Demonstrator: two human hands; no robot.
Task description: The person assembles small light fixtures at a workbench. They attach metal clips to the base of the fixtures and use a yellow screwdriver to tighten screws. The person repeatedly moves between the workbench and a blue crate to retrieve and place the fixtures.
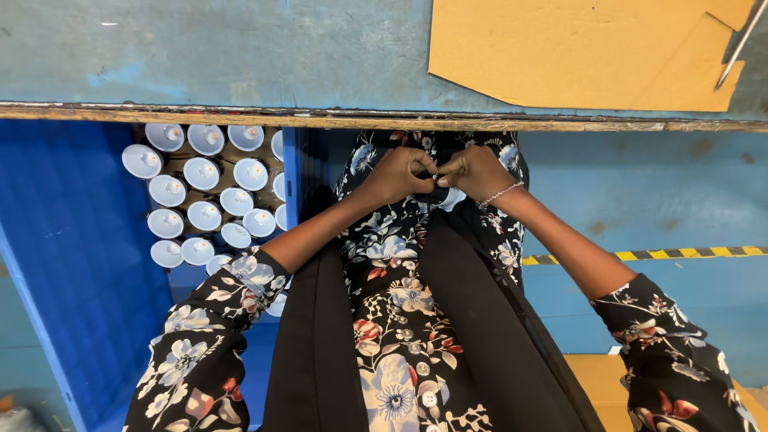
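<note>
Small white piece (450, 198): light, probably brittle; hold by its rim. My left hand (400, 174) and right hand (474, 170) pinch it. White caps (204, 216) at nine o'clock.

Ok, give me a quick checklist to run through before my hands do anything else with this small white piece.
1. Both hands on the piece: ok. The left hand and right hand meet around the small white piece below the bench edge.
2. Grip secure: cannot tell; the fingers hide most of it.
3. Piece fully assembled: cannot tell.
4. Supply within reach: ok. White round caps fill the blue crate beside the left arm.
5. Bench top free for setting down: ok. Only the cardboard sheet lies at the right.
</note>
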